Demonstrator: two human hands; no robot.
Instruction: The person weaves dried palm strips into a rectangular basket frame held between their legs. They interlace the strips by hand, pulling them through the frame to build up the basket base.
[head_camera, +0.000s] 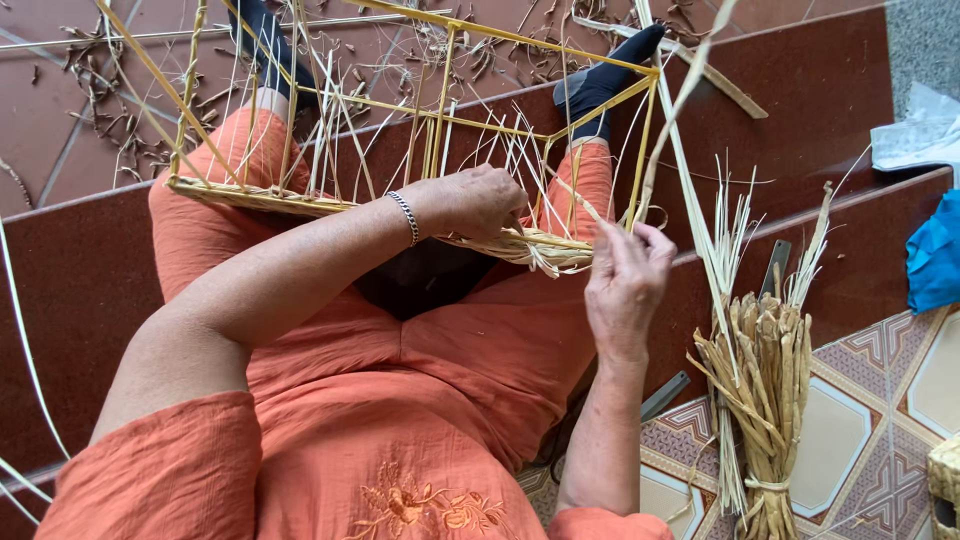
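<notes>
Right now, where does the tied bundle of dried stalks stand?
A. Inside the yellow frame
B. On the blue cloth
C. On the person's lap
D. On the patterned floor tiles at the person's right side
D: the tied bundle of dried stalks stands on the patterned floor tiles, beside the right hand, apart from the yellow frame on the lap.

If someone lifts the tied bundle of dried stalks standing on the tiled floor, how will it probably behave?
The bundle of dried stalks is probably light, being thin dry fibre. Its single tie sits low, so the loose upper ends would likely splay and flop. Standing upright on a narrow base, it may tip when nudged.
</notes>
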